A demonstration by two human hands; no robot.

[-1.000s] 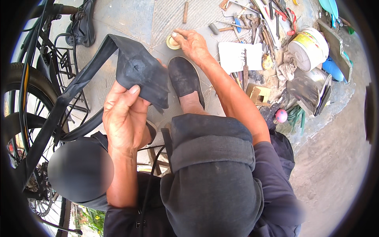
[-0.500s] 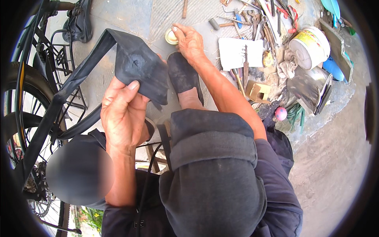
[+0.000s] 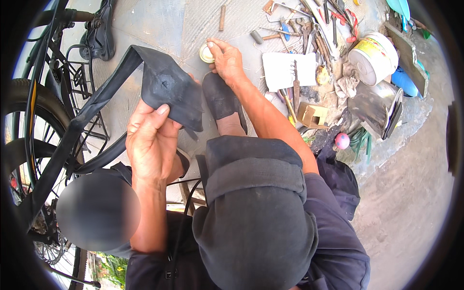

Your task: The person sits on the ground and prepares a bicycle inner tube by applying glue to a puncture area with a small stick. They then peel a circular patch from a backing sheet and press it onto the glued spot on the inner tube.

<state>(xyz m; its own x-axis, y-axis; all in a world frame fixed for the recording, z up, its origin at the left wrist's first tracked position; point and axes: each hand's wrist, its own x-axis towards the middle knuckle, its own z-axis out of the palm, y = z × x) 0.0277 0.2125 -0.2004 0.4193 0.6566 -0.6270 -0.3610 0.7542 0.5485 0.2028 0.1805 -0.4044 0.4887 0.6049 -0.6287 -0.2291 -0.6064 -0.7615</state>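
Observation:
My left hand (image 3: 152,142) grips a black rubber inner tube (image 3: 169,83), thumb in front and fingers behind. A flattened stretch of the tube faces up, with a greyish patch and a small star-shaped mark on it. The rest of the tube folds over and trails left to the bicycle wheel (image 3: 36,113). My right hand (image 3: 226,62) is closed at the edge of a small round tin (image 3: 206,53) with a pale yellow top, just beyond the toe of a dark shoe (image 3: 220,96). Some of its fingertips are hidden.
A bicycle frame and rack (image 3: 82,79) fill the left side. Wrenches (image 3: 305,34) and other tools lie at the far right, near a white sheet (image 3: 285,72), a white bucket (image 3: 373,58), a small cardboard box (image 3: 311,115) and a pink ball (image 3: 341,141).
The whole view has shifted slightly, so most things sit a little lower and to the left. Both hands keep their holds; the tube has barely moved.

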